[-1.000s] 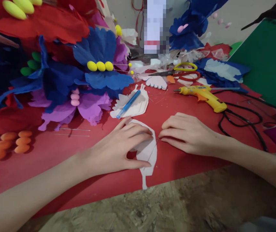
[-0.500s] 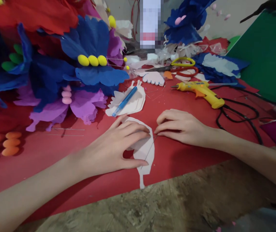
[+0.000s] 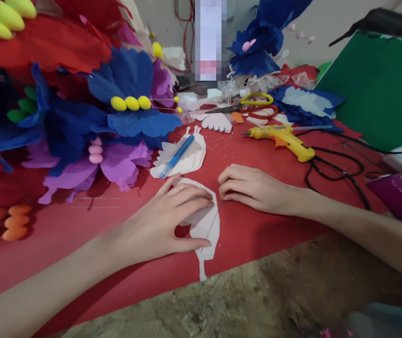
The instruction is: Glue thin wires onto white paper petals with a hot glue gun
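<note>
A white paper cutout shaped like a butterfly wing (image 3: pixel 206 224), with a narrow tail at its lower end, lies flat on the red sheet (image 3: pixel 130 286). My left hand (image 3: pixel 178 213) rests across it, fingers spread, thumb near its lower part. A thin straight wire (image 3: pixel 211 225) runs slantwise over the cutout. Its upper end is pinched between the thumb and fingers of my right hand (image 3: pixel 245 188), and its lower end passes by my left thumb. Just beyond, a blue pen (image 3: pixel 177 156) lies on a stack of white wing cutouts (image 3: pixel 196 159).
Blue, red and purple butterflies (image 3: pixel 130 70) crowd the left, above orange foam pieces (image 3: pixel 17 221). A yellow glue gun (image 3: pixel 285 139) with a black cord (image 3: pixel 349 176) lies right. Scissors (image 3: pixel 257 104) sit behind it. A green board (image 3: pixel 387 89) stands at far right; wood (image 3: pixel 250 286) borders the front.
The whole view has shifted, so the scene sits slightly lower and further left. My right hand has come slightly closer to the cutout, still pinching the wire. My left hand stays on the paper.
</note>
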A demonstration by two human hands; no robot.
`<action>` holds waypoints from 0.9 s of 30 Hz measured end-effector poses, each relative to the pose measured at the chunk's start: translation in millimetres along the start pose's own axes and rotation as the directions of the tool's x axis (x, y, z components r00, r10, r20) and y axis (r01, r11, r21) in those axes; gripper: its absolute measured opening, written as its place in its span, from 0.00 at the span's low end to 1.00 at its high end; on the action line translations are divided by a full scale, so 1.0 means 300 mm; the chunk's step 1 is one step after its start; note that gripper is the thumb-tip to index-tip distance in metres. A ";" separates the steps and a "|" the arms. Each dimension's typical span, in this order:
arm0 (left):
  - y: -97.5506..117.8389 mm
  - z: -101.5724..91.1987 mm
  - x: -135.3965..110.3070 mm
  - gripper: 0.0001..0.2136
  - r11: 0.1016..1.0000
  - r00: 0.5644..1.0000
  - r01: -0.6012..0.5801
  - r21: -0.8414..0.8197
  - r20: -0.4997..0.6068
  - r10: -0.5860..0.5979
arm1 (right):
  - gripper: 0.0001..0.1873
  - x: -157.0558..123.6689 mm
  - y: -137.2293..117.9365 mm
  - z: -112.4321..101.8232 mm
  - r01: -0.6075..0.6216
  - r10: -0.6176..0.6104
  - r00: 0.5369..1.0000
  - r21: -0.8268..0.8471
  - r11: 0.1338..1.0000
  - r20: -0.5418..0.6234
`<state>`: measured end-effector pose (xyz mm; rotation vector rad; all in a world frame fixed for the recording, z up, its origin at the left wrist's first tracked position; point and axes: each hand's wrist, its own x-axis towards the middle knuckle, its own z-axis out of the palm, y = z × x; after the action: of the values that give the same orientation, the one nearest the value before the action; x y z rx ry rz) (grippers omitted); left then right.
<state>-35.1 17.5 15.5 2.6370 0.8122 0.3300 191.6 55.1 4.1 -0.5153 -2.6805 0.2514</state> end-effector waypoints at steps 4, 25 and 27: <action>0.006 -0.005 0.000 0.21 0.999 1.000 0.023 -0.025 0.016 -0.023 | 0.13 0.006 0.004 -0.001 0.024 -0.024 1.000 -0.036 0.999 0.008; 0.111 -0.057 0.043 0.07 0.788 0.867 0.293 -0.541 -0.197 -0.457 | 0.09 0.036 -0.177 0.005 -0.083 -0.040 0.958 -0.408 0.909 -0.284; 0.112 -0.058 0.045 0.07 0.755 0.858 0.318 -0.573 -0.165 -0.486 | 0.09 0.030 -0.173 0.013 -0.087 -0.038 0.955 -0.402 0.912 -0.295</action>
<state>-13.3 4.2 46.5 1.8504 1.1727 0.7344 166.0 10.7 16.5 -0.6527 -2.4274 -0.3706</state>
